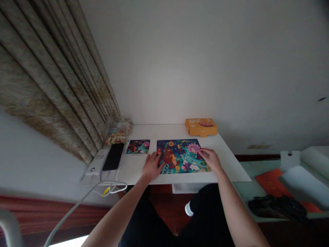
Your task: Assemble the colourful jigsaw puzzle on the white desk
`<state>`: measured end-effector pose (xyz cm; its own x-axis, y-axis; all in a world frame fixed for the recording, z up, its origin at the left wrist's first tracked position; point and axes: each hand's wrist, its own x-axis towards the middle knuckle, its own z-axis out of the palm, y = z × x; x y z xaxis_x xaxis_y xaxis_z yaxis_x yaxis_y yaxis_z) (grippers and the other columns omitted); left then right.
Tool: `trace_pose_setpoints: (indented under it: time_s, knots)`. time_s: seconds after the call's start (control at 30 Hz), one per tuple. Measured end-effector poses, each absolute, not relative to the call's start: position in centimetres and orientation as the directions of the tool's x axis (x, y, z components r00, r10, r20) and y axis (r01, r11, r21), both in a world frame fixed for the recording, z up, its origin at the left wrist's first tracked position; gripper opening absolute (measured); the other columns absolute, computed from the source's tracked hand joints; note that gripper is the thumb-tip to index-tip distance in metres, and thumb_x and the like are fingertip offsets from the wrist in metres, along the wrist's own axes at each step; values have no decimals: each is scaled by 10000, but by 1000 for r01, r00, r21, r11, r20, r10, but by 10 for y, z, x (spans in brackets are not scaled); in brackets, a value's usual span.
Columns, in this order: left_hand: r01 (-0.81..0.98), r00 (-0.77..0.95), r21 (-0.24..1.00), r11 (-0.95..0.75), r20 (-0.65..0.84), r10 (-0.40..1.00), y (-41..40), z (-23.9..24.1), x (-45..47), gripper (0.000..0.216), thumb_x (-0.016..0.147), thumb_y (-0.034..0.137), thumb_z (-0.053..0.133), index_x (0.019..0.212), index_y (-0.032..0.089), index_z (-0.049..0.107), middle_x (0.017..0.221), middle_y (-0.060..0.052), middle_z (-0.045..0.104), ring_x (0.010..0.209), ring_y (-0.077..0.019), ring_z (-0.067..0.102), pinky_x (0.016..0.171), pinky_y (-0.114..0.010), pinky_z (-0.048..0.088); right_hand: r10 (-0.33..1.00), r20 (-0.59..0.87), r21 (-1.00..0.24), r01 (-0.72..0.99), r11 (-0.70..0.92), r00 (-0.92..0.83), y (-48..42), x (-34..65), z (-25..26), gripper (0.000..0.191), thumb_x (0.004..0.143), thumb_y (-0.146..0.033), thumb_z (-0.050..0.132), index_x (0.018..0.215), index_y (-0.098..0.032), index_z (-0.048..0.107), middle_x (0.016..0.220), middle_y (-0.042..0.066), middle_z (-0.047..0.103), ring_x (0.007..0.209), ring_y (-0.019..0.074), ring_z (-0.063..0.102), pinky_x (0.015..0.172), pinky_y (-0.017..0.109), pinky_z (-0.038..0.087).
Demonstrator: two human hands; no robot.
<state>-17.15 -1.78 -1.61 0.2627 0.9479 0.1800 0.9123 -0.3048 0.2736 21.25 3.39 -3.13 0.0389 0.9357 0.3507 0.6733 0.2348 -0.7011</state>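
A colourful picture sheet (pixel 180 156), which looks like a jigsaw puzzle, lies flat on the white table; a bear, rabbits and a pink tree show on it. My left hand (pixel 152 167) rests at its left edge, fingers spread and lying on the edge and the table. At the right edge, my right hand (pixel 211 159) touches the pink tree area with its fingers stretched out. Whether a loose piece is under those fingertips cannot be made out. Left of the sheet lies a smaller picture card (pixel 138 146) with a similar design.
An orange-yellow box (pixel 201 127) sits at the table's back right. On the left are a black phone (pixel 113 156), a white box (pixel 96 163), white cables (pixel 117 187) and a clear container (pixel 117 132) beside the curtain (pixel 64 75). The wall stands behind the table.
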Motion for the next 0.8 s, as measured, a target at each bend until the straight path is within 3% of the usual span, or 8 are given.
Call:
trace_pose_setpoints:
  time_s: [0.3, 0.63, 0.8]
  knots:
    - [914, 280, 261, -312, 152, 948, -22, -7, -169, 576, 994, 461, 517, 1502, 192, 499, 1572, -149, 479, 1485, -284, 413, 1252, -532, 271, 914, 403, -568, 769, 291, -48, 32, 213, -35, 414, 905, -580, 579, 998, -232, 782, 1093, 103, 762, 1046, 292, 676, 981, 471, 514]
    - [865, 360, 293, -408, 204, 910, -23, -8, -168, 523, 1013, 438, 488, 1468, 186, 539, 1566, -140, 486, 1463, -275, 441, 1246, -508, 308, 924, 380, -384, 899, 208, -52, 6, 200, -35, 370, 948, -483, 570, 1223, -291, 727, 1398, 102, 648, 1280, 308, 592, 1038, 527, 463]
    - [865, 348, 298, -404, 224, 910, -24, -5, -166, 451, 987, 403, 537, 1394, 224, 607, 1503, -124, 556, 1413, -287, 497, 1220, -531, 351, 914, 398, -387, 890, 242, -75, -3, 195, -37, 408, 961, -465, 548, 1286, -266, 693, 1394, 116, 649, 1288, 319, 590, 1052, 546, 468]
